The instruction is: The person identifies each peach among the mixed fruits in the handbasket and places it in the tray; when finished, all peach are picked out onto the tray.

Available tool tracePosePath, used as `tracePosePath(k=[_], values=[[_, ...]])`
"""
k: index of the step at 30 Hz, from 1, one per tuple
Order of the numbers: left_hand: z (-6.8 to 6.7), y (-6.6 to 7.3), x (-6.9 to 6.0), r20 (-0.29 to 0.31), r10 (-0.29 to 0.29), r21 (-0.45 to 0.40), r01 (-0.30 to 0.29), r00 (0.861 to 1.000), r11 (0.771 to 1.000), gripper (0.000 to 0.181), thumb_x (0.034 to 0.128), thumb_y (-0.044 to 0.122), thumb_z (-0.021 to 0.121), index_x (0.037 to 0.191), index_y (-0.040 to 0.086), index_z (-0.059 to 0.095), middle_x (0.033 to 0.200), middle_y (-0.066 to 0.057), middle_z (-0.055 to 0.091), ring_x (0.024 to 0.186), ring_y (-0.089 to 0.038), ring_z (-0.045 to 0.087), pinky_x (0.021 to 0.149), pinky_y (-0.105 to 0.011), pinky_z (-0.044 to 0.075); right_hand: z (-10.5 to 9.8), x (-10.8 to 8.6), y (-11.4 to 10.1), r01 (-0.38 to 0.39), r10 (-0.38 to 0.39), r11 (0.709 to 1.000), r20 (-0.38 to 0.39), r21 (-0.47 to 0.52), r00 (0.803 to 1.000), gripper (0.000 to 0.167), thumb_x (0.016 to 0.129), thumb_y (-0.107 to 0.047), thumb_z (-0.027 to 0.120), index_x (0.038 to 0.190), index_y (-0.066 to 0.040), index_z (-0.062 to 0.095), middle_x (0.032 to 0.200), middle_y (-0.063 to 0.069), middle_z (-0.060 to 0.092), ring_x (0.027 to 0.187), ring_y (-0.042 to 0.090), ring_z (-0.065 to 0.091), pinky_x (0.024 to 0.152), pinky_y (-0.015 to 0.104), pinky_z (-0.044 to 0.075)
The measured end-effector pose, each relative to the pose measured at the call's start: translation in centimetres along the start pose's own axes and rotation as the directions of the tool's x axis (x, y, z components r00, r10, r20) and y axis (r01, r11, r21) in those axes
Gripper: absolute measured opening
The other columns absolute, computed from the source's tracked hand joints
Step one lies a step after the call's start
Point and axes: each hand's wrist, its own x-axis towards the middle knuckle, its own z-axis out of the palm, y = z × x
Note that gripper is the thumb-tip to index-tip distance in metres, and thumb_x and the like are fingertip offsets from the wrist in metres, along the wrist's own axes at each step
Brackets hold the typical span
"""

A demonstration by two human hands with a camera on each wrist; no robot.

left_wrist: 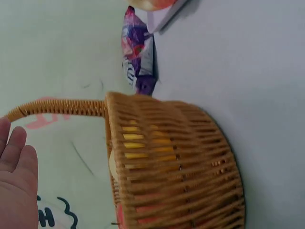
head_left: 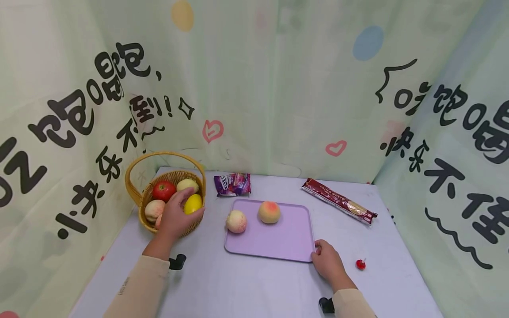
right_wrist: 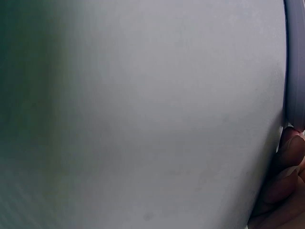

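A wicker basket (head_left: 195,227) with a tall handle holds a red apple (head_left: 164,191), a lemon (head_left: 193,203), a pale yellow fruit (head_left: 188,186) and pinkish peaches (head_left: 154,210). Over its front side reaches my left hand (head_left: 176,216), thumb and fingers spread around the lemon without visibly gripping it. In the left wrist view, the fingers (left_wrist: 16,152) look fairly straight above the rim. My right hand (head_left: 328,263) pinches the near right corner of a lilac tray (head_left: 274,243). On that tray sit a pale peach (head_left: 236,221), at the left edge, and an orange-tinted peach (head_left: 269,212).
Behind the tray lies a purple snack packet (head_left: 232,184). A long dark-red wrapped packet (head_left: 338,201) lies at the right rear. Near the right hand is a small red cherry-like item (head_left: 360,264). Printed curtains (head_left: 274,110) enclose the table's back and sides.
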Motion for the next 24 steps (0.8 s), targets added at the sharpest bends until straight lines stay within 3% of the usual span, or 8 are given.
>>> tracePosePath(k=[5, 18, 24], values=[[-0.9, -0.8, 0.0, 0.000, -0.051, 0.041, 0.051, 0.999, 0.998, 0.074, 0.0861, 0.035, 0.083, 0.149, 0.013, 0.051, 0.152, -0.010, 0.049, 0.138, -0.033, 0.048, 0.115, -0.052, 0.043, 0.0, 0.0, 0.0, 0.001, -0.001, 1.000, 0.003, -0.001, 1.000, 0.039, 0.095, -0.013, 0.059, 0.129, 0.005, 0.056, 0.088, 0.008, 0.055, 0.080, 0.022, 0.051, 0.070, 0.035, 0.043], [-2.1, -2.9, 0.2, -0.009, -0.153, 0.038, 0.153, 0.988, 0.987, 0.079, 0.0868, 0.030, 0.083, 0.152, 0.006, 0.044, 0.154, -0.017, 0.045, 0.143, -0.037, 0.041, 0.119, -0.056, 0.036, 0.1, 0.2, 0.1, -0.006, 0.006, 1.000, 0.017, 0.007, 1.000, 0.040, 0.096, -0.014, 0.060, 0.131, 0.005, 0.055, 0.089, 0.009, 0.054, 0.081, 0.022, 0.051, 0.070, 0.035, 0.043], [-2.5, -3.7, 0.3, -0.011, -0.200, 0.048, 0.200, 0.980, 0.979, 0.083, 0.0862, 0.034, 0.083, 0.153, 0.006, 0.042, 0.155, -0.018, 0.043, 0.143, -0.038, 0.039, 0.120, -0.056, 0.035, 0.0, 0.1, 0.0, -0.011, 0.011, 1.000, 0.017, 0.001, 1.000, 0.041, 0.095, -0.013, 0.059, 0.132, 0.005, 0.055, 0.088, 0.009, 0.054, 0.080, 0.023, 0.051, 0.069, 0.035, 0.043]])
